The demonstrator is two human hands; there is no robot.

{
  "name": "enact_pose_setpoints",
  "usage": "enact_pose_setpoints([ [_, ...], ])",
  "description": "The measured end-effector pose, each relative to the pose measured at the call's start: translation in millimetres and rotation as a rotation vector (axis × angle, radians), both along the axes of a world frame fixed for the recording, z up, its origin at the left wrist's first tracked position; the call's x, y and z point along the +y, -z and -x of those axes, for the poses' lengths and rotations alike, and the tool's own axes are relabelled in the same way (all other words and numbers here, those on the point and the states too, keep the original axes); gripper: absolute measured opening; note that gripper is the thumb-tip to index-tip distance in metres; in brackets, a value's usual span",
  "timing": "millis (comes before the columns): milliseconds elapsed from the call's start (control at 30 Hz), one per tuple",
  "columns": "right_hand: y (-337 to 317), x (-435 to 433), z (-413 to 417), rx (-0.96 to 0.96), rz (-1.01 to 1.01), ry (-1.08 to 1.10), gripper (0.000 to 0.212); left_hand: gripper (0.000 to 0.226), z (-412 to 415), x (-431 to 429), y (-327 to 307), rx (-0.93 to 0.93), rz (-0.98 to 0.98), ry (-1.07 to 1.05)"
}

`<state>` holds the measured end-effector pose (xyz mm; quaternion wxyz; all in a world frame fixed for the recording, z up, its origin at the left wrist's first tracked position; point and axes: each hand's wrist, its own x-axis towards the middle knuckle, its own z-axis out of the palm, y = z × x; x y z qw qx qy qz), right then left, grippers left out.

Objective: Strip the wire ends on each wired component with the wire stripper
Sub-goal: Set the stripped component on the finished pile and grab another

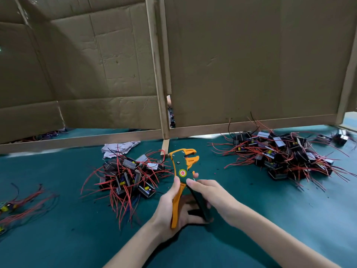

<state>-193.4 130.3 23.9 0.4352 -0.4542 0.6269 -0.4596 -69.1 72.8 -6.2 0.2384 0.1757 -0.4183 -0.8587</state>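
Observation:
An orange and dark green wire stripper (181, 167) stands upright in the middle of the view, jaws up and parted. My left hand (173, 206) grips its orange handle from the left. My right hand (208, 196) holds the dark handle from the right, fingers curled round it near the pivot. A pile of wired components (129, 176) with red wires lies just left of the tool. A larger pile (284, 153) of the same parts lies at the right rear. No wire sits in the jaws.
The teal table mat (270, 219) covers the work surface. Cardboard screens on a wooden frame (164, 105) close off the back. A crumpled grey cloth (119, 148) lies behind the near pile. More red-wired parts (19, 207) lie at the left edge.

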Motion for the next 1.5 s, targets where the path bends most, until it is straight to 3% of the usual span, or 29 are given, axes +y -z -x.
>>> enact_pose_setpoints([
  [233, -4, 2, 0, -0.231, 0.091, -0.053, 0.023, 0.067, 4, 0, -1, -0.047, 0.045, -0.013],
  [433, -1, -8, 7, 0.103, 0.213, 0.041, 0.037, 0.08, 0, -9, -2, -0.07, -0.01, -0.002],
  [567, 0, -19, 6, 0.23, 0.166, -0.068, 0.04, 0.087, 2, -11, 3, -0.134, 0.076, -0.065],
  [667, -13, -30, 18, 0.194, 0.118, -0.171, 0.035, 0.088, 5, -13, 7, -0.164, 0.171, -0.157],
  [767, -33, -52, 50, 0.018, 0.108, -0.037, 0.025, 0.084, 5, -14, 9, -0.157, 0.226, -0.202],
  [800, -37, -61, 63, 0.055, 0.138, 0.095, 0.019, 0.082, 5, -15, 9, -0.148, 0.223, -0.206],
  [900, -35, -86, 109, 0.466, 0.164, 0.469, 0.017, 0.081, 3, -17, 9, -0.132, 0.201, -0.207],
  [1067, -29, -114, 158, 0.649, 0.007, 0.374, 0.047, 0.079, -1, -18, 5, -0.123, 0.154, -0.252],
  [1233, -22, -130, 164, 0.752, -0.131, 0.305, 0.036, 0.079, -1, -18, 3, -0.135, 0.121, -0.275],
  [1300, -21, -131, 164, 0.751, -0.066, 0.375, 0.03, 0.078, -2, -19, 4, -0.134, 0.116, -0.27],
  [1367, -26, -130, 164, 0.689, 0.037, 0.449, 0.046, 0.078, -2, -19, 5, -0.132, 0.112, -0.263],
  [1500, -55, -125, 160, 0.411, 0.336, 0.641, 0.055, 0.081, -1, -18, 5, -0.132, 0.105, -0.251],
])
